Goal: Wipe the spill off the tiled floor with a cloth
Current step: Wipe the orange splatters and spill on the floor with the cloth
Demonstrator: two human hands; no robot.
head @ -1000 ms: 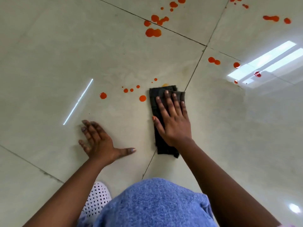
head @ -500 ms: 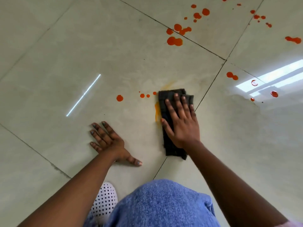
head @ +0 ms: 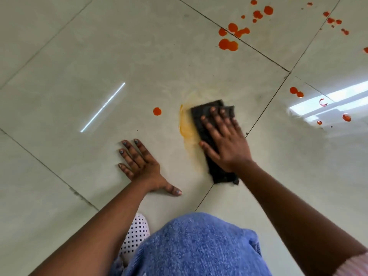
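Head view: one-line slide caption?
Right hand presses dark cloth over orange smear; left hand braces on tiled floor.

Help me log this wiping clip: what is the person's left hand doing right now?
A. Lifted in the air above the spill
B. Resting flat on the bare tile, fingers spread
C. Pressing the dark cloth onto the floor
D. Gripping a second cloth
B: the left hand lies flat on the tiled floor with fingers spread and nothing under it, while the right hand presses the dark cloth beside an orange smear.
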